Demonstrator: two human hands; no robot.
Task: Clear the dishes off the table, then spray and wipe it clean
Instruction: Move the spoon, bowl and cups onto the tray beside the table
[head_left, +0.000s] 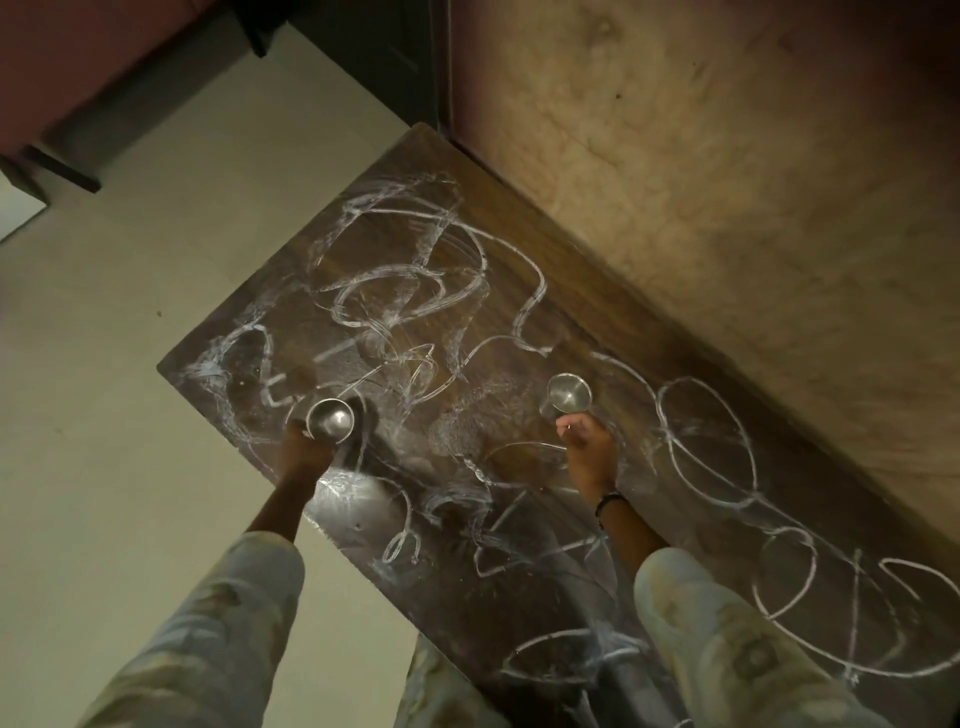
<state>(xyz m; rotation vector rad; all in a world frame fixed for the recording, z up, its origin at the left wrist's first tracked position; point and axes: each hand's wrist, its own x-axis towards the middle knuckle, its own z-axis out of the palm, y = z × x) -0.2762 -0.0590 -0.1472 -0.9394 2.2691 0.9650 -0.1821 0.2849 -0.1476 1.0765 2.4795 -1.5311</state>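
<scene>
A dark wooden table (519, 270) runs diagonally through the head view, covered with white looping scribble marks. My left hand (304, 449) grips a small steel bowl (330, 420) at the table's left edge. My right hand (589, 447) holds a steel tumbler (569, 395) over the middle of the table. Both vessels look empty and point their open mouths up at the camera. Whether they rest on the table or are lifted off it I cannot tell.
A beige wall (727, 182) borders the table on the right. Pale floor tiles (130, 364) lie to the left. Dark furniture (363, 47) stands at the far end, with a reddish piece (67, 67) at the top left.
</scene>
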